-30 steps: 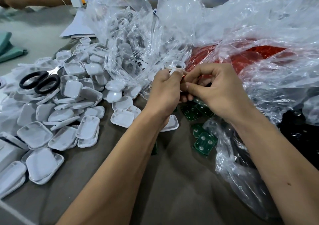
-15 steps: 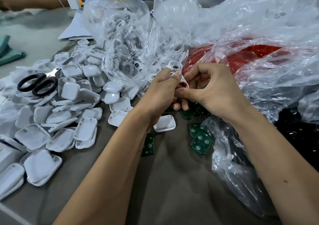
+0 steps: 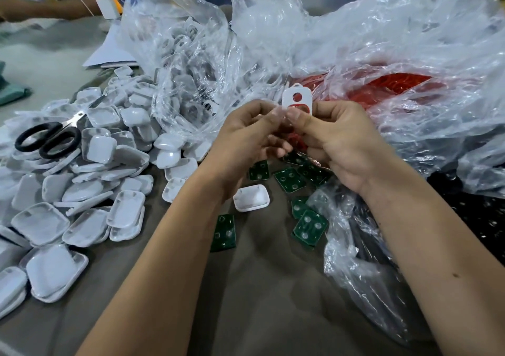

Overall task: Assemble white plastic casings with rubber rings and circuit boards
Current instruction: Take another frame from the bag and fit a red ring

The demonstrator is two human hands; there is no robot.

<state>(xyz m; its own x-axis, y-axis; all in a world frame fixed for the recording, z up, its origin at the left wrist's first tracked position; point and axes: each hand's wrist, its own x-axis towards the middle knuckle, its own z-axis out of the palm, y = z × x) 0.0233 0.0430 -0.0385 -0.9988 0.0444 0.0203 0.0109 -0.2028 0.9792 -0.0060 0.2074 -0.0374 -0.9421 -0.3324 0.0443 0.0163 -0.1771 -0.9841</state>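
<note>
Held upright above brown table (image 3: 259, 287): flat white plastic casing with two cut-out holes (image 3: 297, 99), pinched between left hand (image 3: 246, 139) and right hand (image 3: 341, 142), thumbs curled against its lower edge. Beneath hands: scattered green rectangular circuit boards (image 3: 310, 227). Left: heaped white casing shells (image 3: 82, 191), black-handled scissors (image 3: 47, 138).

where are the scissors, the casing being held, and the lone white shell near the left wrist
scissors (image 3: 49, 139), head view, on the black handle loops
held casing (image 3: 297, 97), head view, on its white face beside the round hole
lone white shell (image 3: 251, 198), head view, on its hollow inside
</note>
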